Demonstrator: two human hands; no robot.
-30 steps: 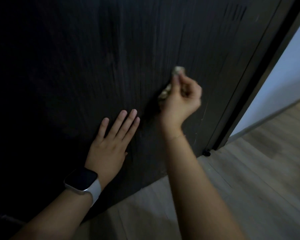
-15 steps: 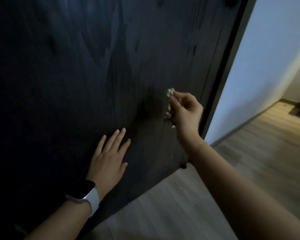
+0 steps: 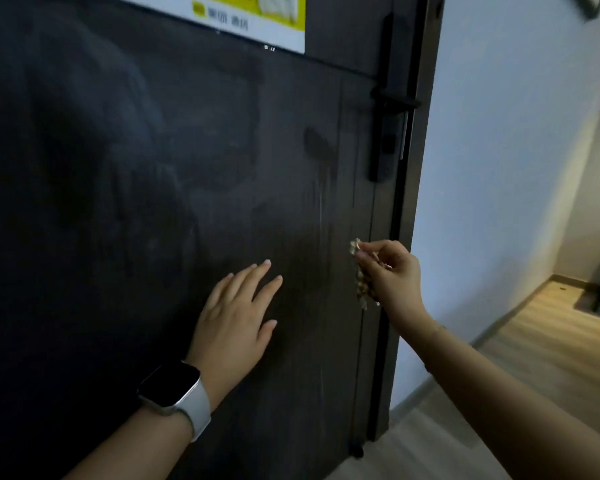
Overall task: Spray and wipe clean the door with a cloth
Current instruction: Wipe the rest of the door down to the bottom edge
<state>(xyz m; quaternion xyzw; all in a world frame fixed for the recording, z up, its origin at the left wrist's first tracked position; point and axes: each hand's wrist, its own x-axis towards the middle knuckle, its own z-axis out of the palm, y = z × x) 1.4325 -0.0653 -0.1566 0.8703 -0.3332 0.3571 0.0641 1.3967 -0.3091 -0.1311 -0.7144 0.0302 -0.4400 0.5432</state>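
While the left hand [image 3: 234, 320] lies flat on the door [image 3: 125, 202] with fingers [image 3: 257, 275] straight and slightly spread, we pinch the cloth [image 3: 360, 275] in the right hand [image 3: 390, 275], fingers curled tight round it. The cloth sits small and bunched, near the door's free edge, below the handle [image 3: 394, 98]; contact with the panel looks likely, can't confirm. We read this as mid-wipe on the lower right strip. To do it well: open the cloth out for more contact area, press evenly, run long overlapping vertical passes along the grain, work toward the edge. Hazy smears and a thin streak show mid-panel, so that zone likely needs another pass. Left hand is useful as a brace so the open door doesn't swing; shift it off damp patches to avoid prints. No spray bottle in view. Poster [image 3: 250, 15] up top: keep it dry.
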